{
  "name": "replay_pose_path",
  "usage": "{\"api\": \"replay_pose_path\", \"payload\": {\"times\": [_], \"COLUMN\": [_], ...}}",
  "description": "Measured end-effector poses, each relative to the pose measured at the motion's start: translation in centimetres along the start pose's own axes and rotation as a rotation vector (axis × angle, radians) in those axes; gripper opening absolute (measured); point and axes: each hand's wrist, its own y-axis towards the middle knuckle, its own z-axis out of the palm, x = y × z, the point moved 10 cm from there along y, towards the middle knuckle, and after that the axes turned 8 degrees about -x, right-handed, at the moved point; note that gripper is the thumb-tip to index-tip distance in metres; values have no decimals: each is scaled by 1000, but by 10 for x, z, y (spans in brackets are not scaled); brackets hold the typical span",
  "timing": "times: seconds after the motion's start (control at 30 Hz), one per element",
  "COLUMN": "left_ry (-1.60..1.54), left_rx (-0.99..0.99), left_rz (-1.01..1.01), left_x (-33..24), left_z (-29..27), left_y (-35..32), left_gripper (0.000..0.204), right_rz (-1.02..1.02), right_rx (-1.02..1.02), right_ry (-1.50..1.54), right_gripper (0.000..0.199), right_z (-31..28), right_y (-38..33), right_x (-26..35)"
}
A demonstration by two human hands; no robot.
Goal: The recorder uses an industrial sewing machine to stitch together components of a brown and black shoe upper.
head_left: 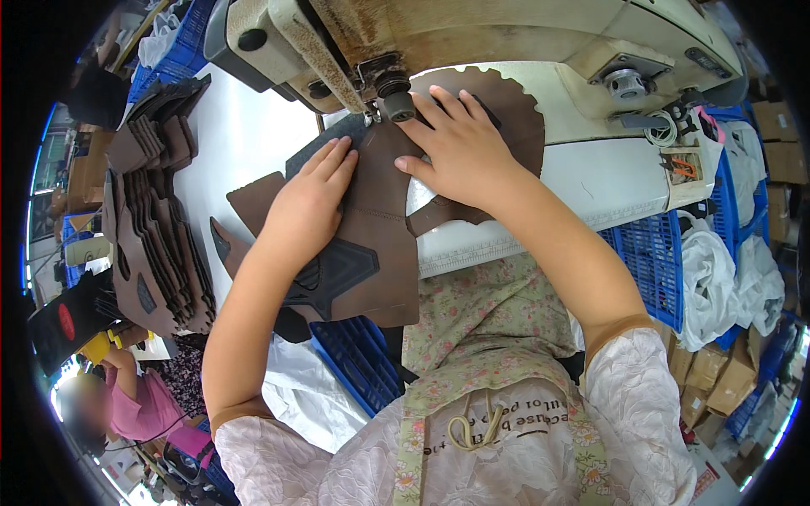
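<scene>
A brown leather shoe-upper piece (381,221) with a dark grey patch lies on the white table under the head of a cream sewing machine (439,34). My left hand (308,202) presses flat on the piece's left side. My right hand (456,148) lies flat on it just right of the presser foot (395,99), fingers spread, next to a scalloped brown part (519,105). Both hands hold the piece down; neither grips it.
A tall stack of cut brown leather pieces (156,228) lies at the left of the white table (240,143). Blue plastic crates (654,261) with white bags (717,287) stand to the right and below. Another person in pink (126,396) sits at lower left. Cardboard boxes (717,375) stand at the right.
</scene>
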Motion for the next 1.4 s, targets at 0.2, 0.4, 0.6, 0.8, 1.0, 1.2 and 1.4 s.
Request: {"api": "replay_pose_path", "payload": {"times": [0.2,0.4,0.6,0.8,1.0,1.2,1.4], "left_ry": [119,132,-38,-55,23,81,157], "left_rx": [-93,-149,-63,-46,-86,-98,-57], "left_rz": [-56,-102,-77,-62,-102,-202,-242], "left_x": [-9,-17,-7,-8,-15,-25,-30], "left_z": [9,10,-8,-1,3,7,10], "left_y": [0,6,4,2,3,11,24], "left_gripper": [71,67,67,66,64,59,56], "right_rz": [-27,-43,-16,20,-7,-19,-48], "right_rx": [57,122,94,-72,-64,-64,-127], "right_ry": [-31,-54,-60,-18,-53,-95,-112], "right_gripper": [56,55,50,43,42,41,37], "right_z": [7,12,9,-3,2,7,8], "right_y": [4,9,6,-2,2,9,18], "right_x": [-5,-13,-8,-6,-12,-21,-29]}}
